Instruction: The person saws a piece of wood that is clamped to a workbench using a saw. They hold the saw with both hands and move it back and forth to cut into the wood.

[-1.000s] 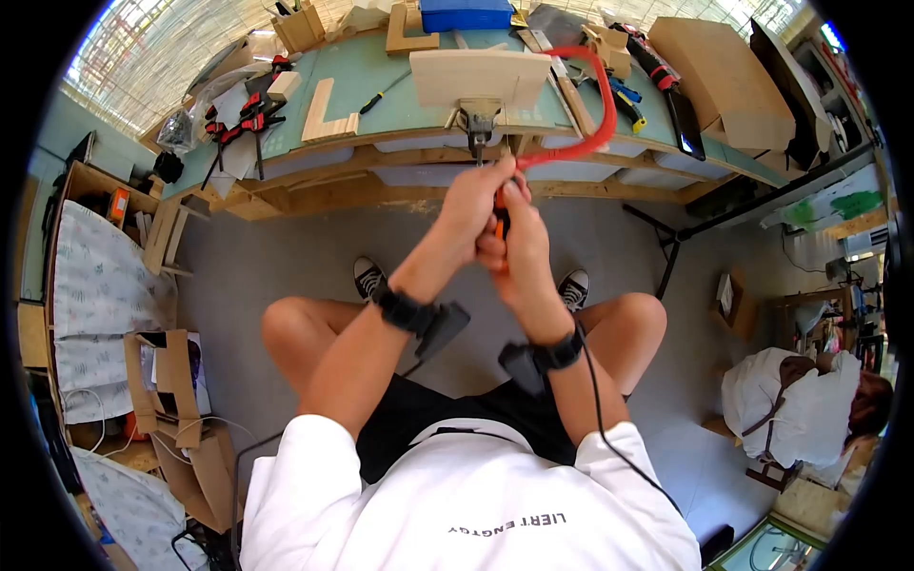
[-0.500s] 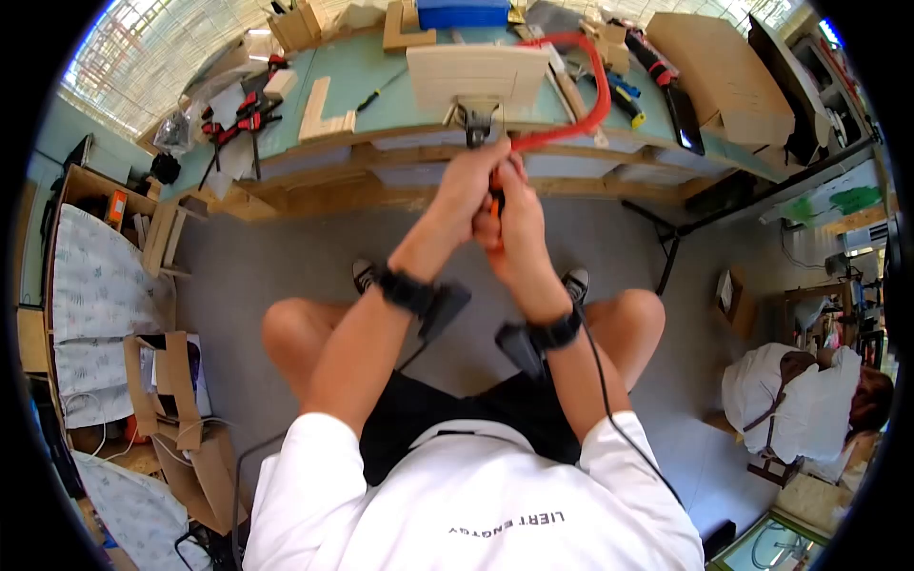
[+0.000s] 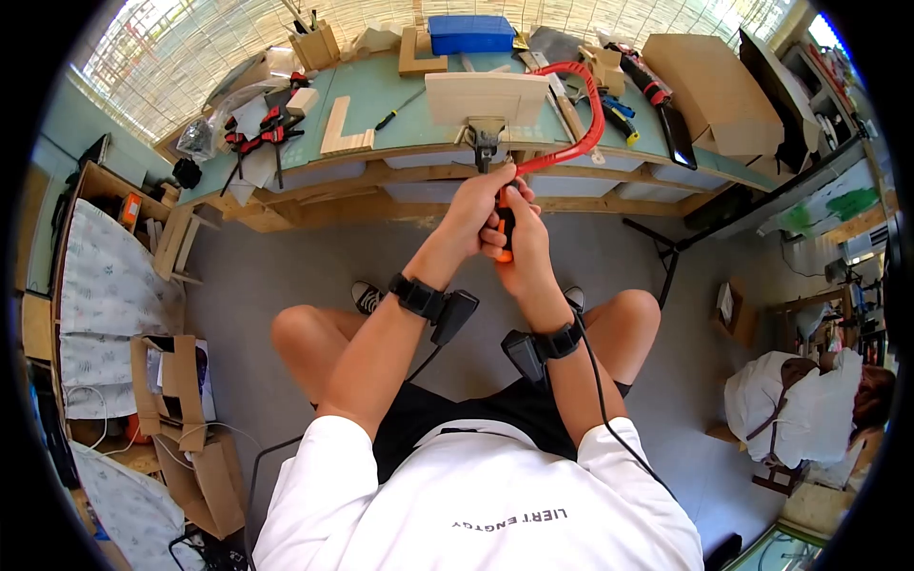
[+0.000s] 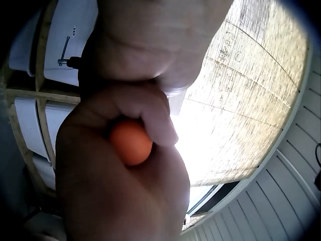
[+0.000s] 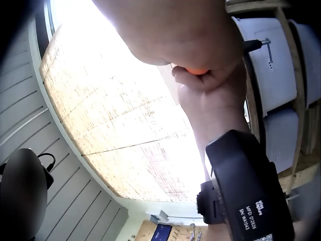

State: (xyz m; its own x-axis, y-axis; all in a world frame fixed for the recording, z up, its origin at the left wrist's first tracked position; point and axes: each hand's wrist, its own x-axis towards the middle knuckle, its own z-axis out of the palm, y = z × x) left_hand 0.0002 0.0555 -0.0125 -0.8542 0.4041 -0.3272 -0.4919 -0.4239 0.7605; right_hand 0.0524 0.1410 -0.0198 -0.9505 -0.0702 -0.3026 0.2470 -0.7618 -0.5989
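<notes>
A pale board (image 3: 486, 95) stands upright in a metal vise (image 3: 486, 138) at the bench's front edge. Just below the vise, both hands hold the black and orange handle (image 3: 506, 233) of a saw with a red bow-shaped frame (image 3: 597, 112), which curves round the board's right side. My right hand (image 3: 529, 249) curls round the handle; its orange end (image 4: 131, 142) shows inside the fist in the left wrist view. Against it, my left hand (image 3: 471, 211) grips from the left, its fingers partly hidden. The blade cannot be made out.
On the bench (image 3: 381, 86) lie an L-shaped wooden piece (image 3: 345, 133), red and black clamps (image 3: 268, 133), a screwdriver (image 3: 398, 109), a blue box (image 3: 470, 34) and a phone (image 3: 677, 135). A tripod leg (image 3: 668, 271) stands at the right.
Both hands and the red saw moved up towards the vise, then came back down from it. The head view has also shifted slightly, with the bench lower in it. The grip looks the same.
</notes>
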